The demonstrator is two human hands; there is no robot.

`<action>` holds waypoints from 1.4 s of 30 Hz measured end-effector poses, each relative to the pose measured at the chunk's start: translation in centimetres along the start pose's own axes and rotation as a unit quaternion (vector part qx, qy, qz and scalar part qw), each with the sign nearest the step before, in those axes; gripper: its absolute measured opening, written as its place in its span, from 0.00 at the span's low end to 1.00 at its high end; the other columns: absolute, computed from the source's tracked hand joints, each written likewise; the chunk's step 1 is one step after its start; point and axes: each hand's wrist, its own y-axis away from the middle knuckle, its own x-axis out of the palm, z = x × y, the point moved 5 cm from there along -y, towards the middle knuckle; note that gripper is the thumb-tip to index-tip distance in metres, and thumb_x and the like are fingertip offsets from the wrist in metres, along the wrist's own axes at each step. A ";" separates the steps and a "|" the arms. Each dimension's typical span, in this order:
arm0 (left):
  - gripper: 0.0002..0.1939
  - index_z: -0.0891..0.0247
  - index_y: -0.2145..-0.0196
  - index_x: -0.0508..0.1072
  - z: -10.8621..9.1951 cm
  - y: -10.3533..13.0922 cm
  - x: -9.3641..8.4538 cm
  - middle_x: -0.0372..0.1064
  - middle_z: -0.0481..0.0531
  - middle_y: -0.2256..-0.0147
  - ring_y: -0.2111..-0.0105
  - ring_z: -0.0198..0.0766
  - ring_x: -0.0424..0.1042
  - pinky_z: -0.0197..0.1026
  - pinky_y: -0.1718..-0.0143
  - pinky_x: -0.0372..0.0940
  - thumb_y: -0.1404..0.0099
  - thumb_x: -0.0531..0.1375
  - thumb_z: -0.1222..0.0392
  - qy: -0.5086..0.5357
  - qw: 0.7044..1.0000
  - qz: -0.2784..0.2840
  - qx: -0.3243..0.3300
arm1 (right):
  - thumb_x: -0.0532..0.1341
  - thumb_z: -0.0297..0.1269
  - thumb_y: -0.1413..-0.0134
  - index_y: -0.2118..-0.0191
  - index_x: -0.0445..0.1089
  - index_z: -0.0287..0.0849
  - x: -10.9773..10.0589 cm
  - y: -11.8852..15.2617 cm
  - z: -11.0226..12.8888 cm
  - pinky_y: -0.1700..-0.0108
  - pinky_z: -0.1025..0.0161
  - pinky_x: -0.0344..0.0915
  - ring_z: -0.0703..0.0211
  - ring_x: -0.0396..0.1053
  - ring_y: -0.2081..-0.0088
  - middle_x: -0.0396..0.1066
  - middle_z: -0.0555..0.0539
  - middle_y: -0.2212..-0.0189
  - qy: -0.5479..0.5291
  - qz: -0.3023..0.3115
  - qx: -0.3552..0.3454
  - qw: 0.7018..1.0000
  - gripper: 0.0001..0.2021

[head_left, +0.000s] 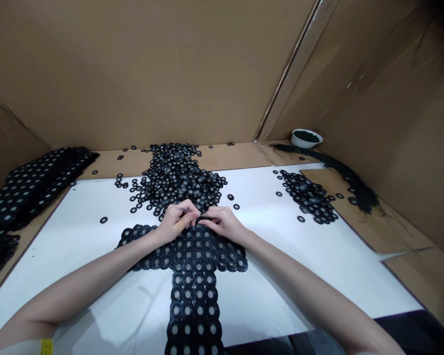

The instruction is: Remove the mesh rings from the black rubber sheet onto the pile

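Note:
Both hands meet over the top edge of a panel of joined black rings (200,281) with pale centres. My left hand (176,222) is closed in a pinch, with a thin, light sliver near its fingertips that is too small to name. Fingertips of my right hand (225,223) are pinched on a black ring (206,218), seen nearly edge-on, close to the left fingers. The panel runs toward me as a narrow strip, with a wider part spreading to both sides below the hands. Just beyond them lies a big heap of loose black rings (181,177).
A smaller pile of black rings (311,197) lies on the right of the white board (274,246). Behind it are a bundle of dark strands (344,172) and a white bowl (306,140) with dark contents. Folded dotted black panels (33,182) lie left. Cardboard walls (151,74) enclose the table.

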 end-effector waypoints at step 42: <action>0.09 0.65 0.68 0.70 -0.8 -0.2 0.6 0.66 0.46 0.75 0.77 0.29 0.65 0.30 0.74 0.60 0.33 0.52 0.64 -0.117 0.990 0.015 0.071 | 0.60 0.40 0.44 0.68 0.73 0.39 -0.3 0.0 0.1 0.73 0.68 0.55 0.66 0.58 0.77 0.62 0.51 0.79 0.010 0.013 0.015 1.000 0.10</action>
